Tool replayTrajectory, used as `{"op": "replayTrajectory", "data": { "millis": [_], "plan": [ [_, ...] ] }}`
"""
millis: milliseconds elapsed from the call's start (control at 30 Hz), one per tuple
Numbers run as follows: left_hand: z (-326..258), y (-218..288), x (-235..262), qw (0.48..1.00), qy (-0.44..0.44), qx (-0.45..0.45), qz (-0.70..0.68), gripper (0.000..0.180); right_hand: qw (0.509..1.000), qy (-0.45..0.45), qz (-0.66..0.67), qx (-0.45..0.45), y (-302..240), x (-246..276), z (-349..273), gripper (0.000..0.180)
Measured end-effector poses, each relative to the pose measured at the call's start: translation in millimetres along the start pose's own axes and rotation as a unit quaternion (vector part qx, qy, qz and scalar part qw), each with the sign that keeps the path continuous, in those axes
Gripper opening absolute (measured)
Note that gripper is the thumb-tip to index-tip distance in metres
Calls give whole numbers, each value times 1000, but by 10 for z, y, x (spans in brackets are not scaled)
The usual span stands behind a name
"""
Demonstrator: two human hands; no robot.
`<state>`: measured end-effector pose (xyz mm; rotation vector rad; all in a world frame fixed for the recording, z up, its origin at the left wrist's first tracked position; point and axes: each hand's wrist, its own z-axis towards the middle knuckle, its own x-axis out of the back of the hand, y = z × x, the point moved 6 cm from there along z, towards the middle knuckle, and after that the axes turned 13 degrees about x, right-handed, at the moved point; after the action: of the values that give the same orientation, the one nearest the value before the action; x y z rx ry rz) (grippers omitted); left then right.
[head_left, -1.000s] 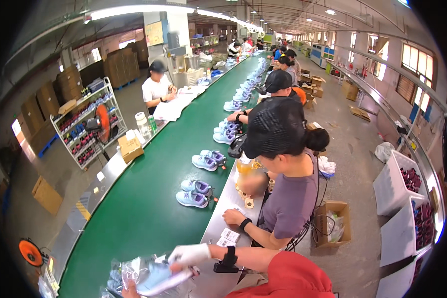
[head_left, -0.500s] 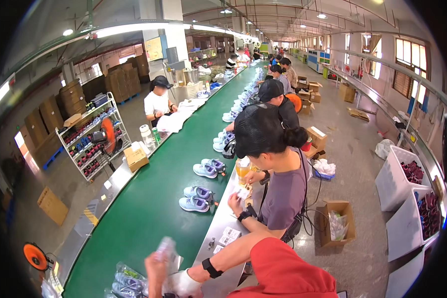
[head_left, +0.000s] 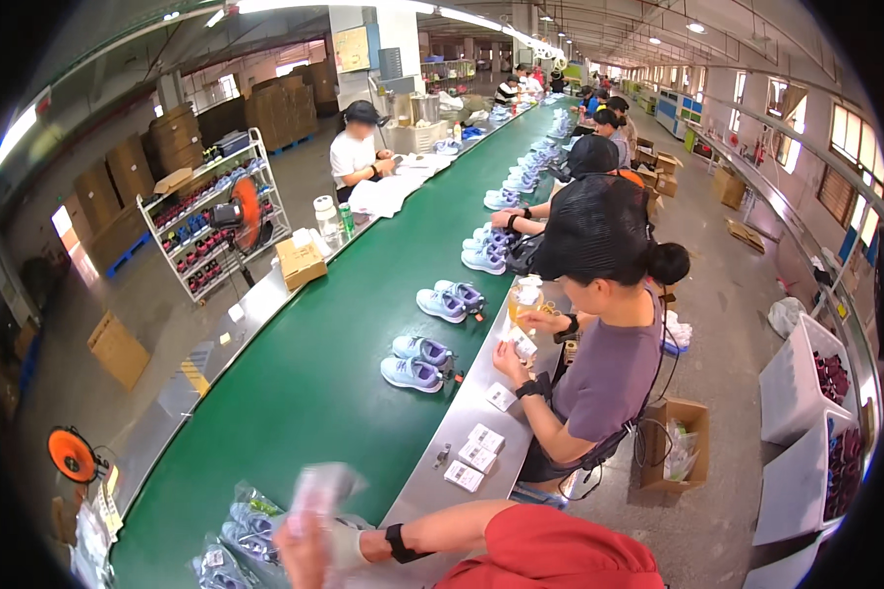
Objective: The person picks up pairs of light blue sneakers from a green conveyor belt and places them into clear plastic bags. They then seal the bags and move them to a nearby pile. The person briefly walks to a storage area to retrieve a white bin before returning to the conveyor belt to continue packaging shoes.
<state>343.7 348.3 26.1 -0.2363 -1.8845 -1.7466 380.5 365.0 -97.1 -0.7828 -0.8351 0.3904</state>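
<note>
My left hand (head_left: 304, 552), bare and smeared by motion, is closed around a pale, see-through plastic piece (head_left: 326, 491), too blurred to name exactly. Just behind it comes my right hand (head_left: 350, 546) in a whitish glove, with a black band on the wrist; its fingers are hidden. Left of my hands, shoes in a clear plastic bag (head_left: 249, 530) lie on the green conveyor belt (head_left: 314, 373). Another bagged pair of shoes (head_left: 218, 564) sits nearer the lower edge. Farther along stand light-blue pairs of sneakers (head_left: 414, 365) with dark tags.
At my right, a co-worker (head_left: 609, 363) in a black cap handles a small white card (head_left: 521, 344) over the metal ledge (head_left: 432, 432). Small white label stacks (head_left: 476, 455) lie there. Across the belt are an orange fan (head_left: 72, 454), a cardboard box (head_left: 300, 263) and a shoe rack (head_left: 211, 236).
The view has swung left, so the scene sits farther right. My left hand still holds the plastic piece, which is lower and more blurred. A second bagged pair shows at the lower edge.
</note>
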Motion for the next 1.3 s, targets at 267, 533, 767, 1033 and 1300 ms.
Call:
{"op": "replayTrajectory", "data": {
  "millis": [267,533,767,1033,1300],
  "plan": [
    [-30,-602,492,982,174,73,-8,30,983,-12,170,67,544,-985,744,24],
    [-61,-1201,738,863,130,173,-456,40,943,-310,35,-112,358,-454,-136,28],
    [-21,-1057,-295,964,17,216,-152,46,893,-82,386,-216,-35,363,-337,38],
    [-57,-750,-53,865,126,238,-423,22,945,26,-246,-212,-6,1720,-798,13],
    [-225,-76,-794,910,-52,155,-381,18,974,-45,-220,-29,-188,1040,-789,22]
  ]
}}
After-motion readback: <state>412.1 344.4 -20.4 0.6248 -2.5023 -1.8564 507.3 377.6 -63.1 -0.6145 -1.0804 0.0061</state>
